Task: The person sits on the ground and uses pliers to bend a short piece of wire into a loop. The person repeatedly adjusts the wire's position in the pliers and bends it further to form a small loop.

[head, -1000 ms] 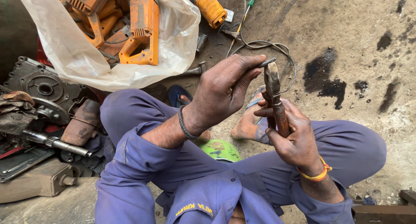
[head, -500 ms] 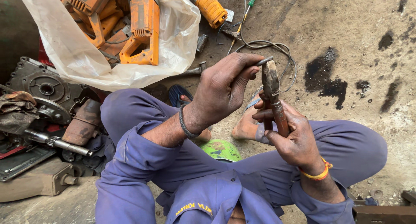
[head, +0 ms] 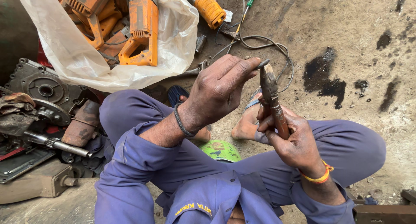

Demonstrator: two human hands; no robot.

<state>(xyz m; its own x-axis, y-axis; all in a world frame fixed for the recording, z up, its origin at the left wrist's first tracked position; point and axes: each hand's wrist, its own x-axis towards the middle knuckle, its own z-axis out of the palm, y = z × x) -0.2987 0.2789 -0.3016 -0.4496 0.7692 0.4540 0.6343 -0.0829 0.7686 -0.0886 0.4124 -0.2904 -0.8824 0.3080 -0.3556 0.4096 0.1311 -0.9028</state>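
on the oil-stained concrete floor (head: 355,42) a person in a blue coverall (head: 182,163) sits cross-legged, with a clear plastic sack (head: 78,59) of orange power tools (head: 141,29) up ahead and a heap of greasy machine parts (head: 39,111) off to the left side. between the knees, raised above a small green lid (head: 219,149), the right hand (head: 294,141) is wrapped tight round the rusty handles of a pair of pliers (head: 271,94), nose pointing up and away. the left hand (head: 216,92) is pinched narrow, thumb and forefinger closed on a small dark metal piece (head: 261,64) that sits right at the tip of the pliers. whether the nose has bitten on that piece cannot be told from this angle. to do this well, i judge the right grip should stay firm and level so the nose does not wander, while the left fingers feed the piece squarely into the tip and keep clear of the bite. a slanted hold would likely let so small a piece slip and drop among the clutter below.
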